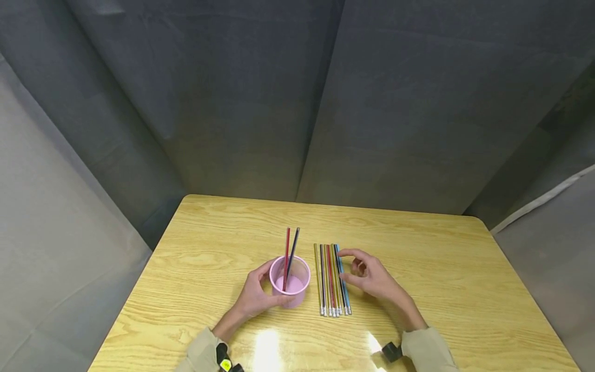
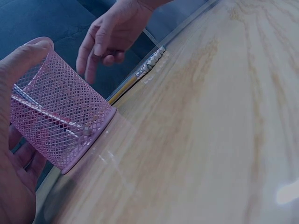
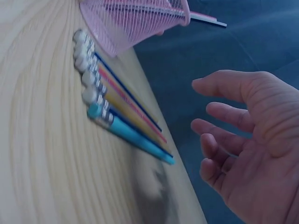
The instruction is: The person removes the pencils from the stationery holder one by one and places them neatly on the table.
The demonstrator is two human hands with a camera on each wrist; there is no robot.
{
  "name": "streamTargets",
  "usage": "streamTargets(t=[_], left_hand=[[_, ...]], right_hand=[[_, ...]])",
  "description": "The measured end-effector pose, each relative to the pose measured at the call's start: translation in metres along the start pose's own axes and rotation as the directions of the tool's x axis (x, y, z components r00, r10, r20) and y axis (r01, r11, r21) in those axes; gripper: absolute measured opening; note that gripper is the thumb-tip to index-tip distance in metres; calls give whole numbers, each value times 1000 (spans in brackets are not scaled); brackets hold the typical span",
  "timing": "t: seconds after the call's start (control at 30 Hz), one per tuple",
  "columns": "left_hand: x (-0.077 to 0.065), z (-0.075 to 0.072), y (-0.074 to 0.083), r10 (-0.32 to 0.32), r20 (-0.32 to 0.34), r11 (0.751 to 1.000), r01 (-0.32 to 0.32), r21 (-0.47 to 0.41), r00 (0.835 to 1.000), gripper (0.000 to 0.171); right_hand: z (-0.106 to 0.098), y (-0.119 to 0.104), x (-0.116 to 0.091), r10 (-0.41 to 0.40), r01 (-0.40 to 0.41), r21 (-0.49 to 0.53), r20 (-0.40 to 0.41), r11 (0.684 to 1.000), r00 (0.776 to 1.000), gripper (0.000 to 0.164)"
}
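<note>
My left hand (image 1: 251, 297) grips a pink mesh pencil cup (image 1: 299, 296) standing on the table, thumb on its near side and fingers round the far side. A red pencil (image 1: 286, 253) and a dark blue pencil (image 1: 294, 245) lean inside it. Just right of the cup lies a row of several pencils (image 1: 330, 281), their white erasers toward me. A light blue pencil (image 3: 135, 137) ends the row on the right. Above that end hovers my right hand (image 1: 372, 277), thumb and index finger apart, other fingers loosely bent, holding nothing.
The wood-grain table (image 1: 223, 227) reaches out on all sides of the cup and pencils. Grey cloth (image 1: 241, 103) hangs behind its far edge, with more at both sides. Dark bands (image 1: 223, 356) sit at my sleeve cuffs.
</note>
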State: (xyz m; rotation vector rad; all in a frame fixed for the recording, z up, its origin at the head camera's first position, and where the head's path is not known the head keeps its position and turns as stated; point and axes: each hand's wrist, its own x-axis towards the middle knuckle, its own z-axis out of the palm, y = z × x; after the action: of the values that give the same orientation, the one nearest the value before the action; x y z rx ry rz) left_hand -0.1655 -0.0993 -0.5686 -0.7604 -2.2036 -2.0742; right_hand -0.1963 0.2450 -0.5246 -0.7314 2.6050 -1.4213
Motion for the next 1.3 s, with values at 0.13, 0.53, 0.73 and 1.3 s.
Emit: streamTargets(t=[0.13,0.53,0.73,1.3], left_hand=[[0,1,1,-5,-5,1000,5,-4,1000,85],[0,1,1,-6,-6,1000,6,-1,1000,84],[0,0,1,-16,-5,1000,16,-6,1000,84],[-1,-1,0,-7,25,1000,7,-2,1000,87]], right_hand=[[3,-9,3,-42,41,-21,-37,999,998,50],[17,-34,14,-97,94,-37,-71,995,993,52],[24,-46,22,-158,158,-2,-65,987,985,50],[42,-67,38,-247,249,50,-38,967,968,56]])
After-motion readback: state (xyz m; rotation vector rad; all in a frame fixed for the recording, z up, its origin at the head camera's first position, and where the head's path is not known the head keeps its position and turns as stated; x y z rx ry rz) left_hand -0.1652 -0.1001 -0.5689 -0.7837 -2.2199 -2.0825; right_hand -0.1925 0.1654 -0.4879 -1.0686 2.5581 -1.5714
